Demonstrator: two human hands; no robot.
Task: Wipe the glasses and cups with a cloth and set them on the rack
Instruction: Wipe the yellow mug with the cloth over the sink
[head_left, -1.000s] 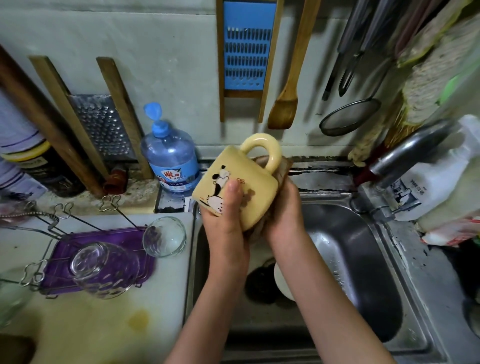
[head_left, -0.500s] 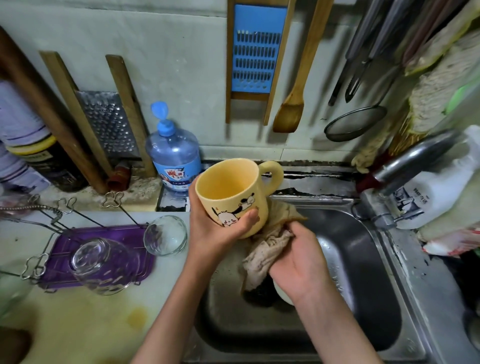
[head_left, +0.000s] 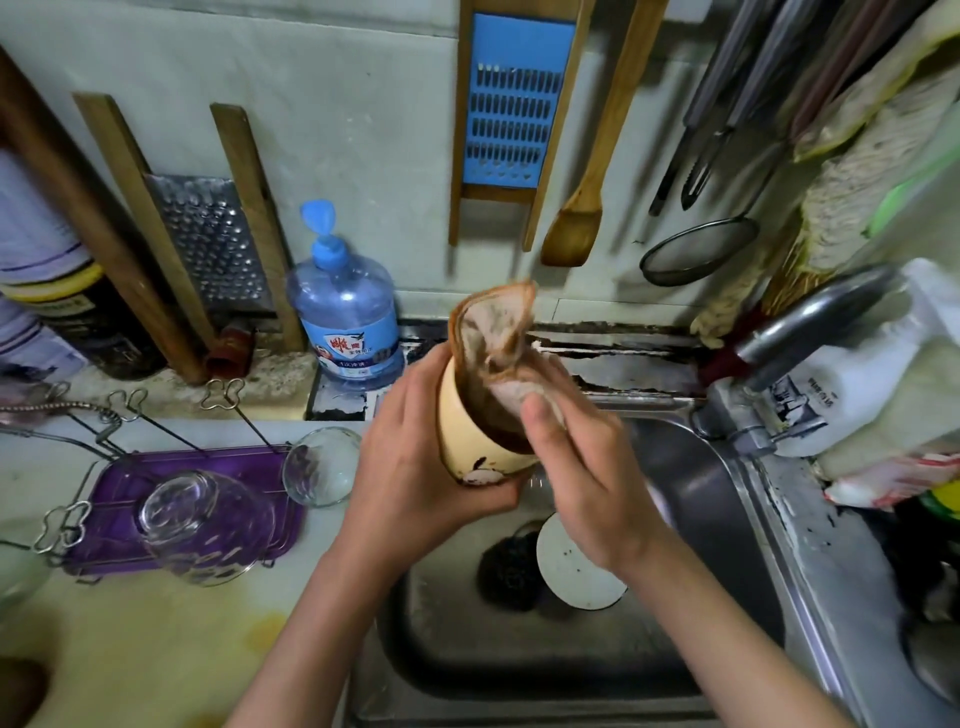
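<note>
Over the sink (head_left: 717, 499), the left hand (head_left: 415, 467) grips a yellow mug (head_left: 467, 447) while the right hand (head_left: 587, 467) pushes a brown cloth (head_left: 498, 332) into its mouth, beside glasses (head_left: 200, 525) on a purple rack (head_left: 109, 499).

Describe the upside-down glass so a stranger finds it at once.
Look left of the sink to the purple tray on the counter. The upside-down glass sits in its middle, base up; the rounder glass sits at the tray's right corner, nearer the sink.

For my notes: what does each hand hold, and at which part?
The left hand grips the yellow mug round its lower body. The right hand holds the cloth where it enters the mug's mouth.
</note>
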